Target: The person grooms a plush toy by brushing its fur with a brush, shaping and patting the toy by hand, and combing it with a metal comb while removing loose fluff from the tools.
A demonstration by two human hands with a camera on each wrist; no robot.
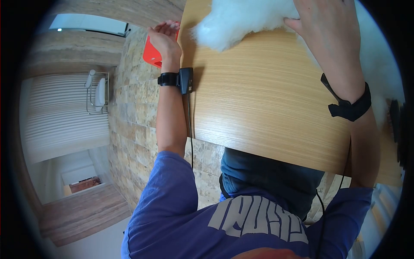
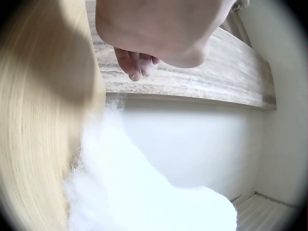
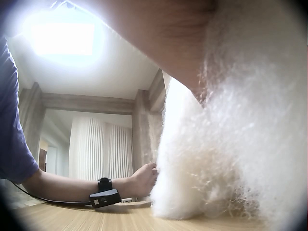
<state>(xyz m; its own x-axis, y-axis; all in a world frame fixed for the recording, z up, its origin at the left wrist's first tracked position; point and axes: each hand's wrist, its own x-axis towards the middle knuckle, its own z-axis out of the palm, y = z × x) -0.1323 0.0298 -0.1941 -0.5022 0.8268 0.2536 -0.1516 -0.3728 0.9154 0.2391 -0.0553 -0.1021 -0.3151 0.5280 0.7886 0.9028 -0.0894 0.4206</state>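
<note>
- fluffy white fibre (image 1: 237,23) across the wood-grained worktop's (image 1: 258,95) far side
- right hand (image 1: 330,36) against it, thumb spread; fingertips cropped, so grip cannot be told
- left hand (image 1: 166,45) loosely curled, just off the worktop's left edge, by a red object (image 1: 152,55)

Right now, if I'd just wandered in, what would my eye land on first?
Probably the big cloud of white fluff along the far side of the wooden table, with the person's right hand over it in the head view. Next, the bright red object just past the table's left edge, partly behind the left hand. Then the purple shirt with big pale lettering, at the bottom.
</note>
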